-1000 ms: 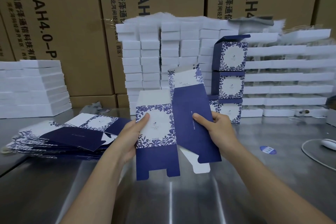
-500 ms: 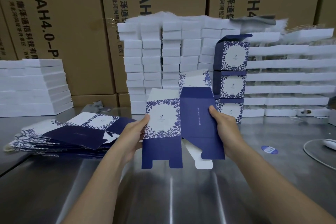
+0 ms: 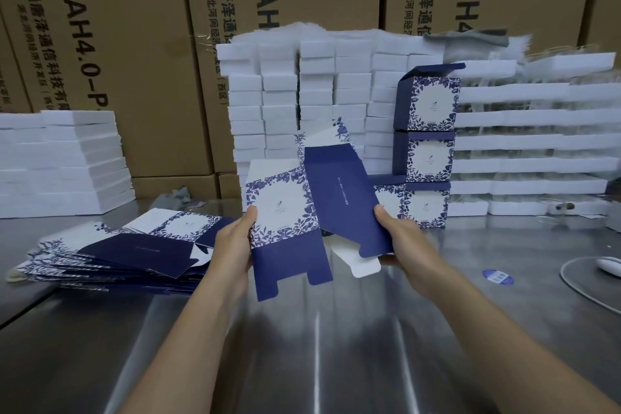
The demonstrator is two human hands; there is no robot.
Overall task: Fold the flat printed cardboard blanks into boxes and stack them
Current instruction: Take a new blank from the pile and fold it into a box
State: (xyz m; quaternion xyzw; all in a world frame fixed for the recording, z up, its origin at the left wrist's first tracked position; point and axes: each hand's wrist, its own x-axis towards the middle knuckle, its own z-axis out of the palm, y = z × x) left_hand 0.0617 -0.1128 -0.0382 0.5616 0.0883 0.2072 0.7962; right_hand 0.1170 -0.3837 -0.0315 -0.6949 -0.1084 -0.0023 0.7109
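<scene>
Your left hand [image 3: 235, 242] and right hand [image 3: 400, 239] each pinch an edge of the blank [image 3: 282, 208] at frame centre; its navy panel [image 3: 339, 198] has swung rightward, so I judge it begins to open.

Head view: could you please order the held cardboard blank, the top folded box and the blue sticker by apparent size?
1. held cardboard blank, though nearness to the camera inflates it
2. top folded box
3. blue sticker
</scene>
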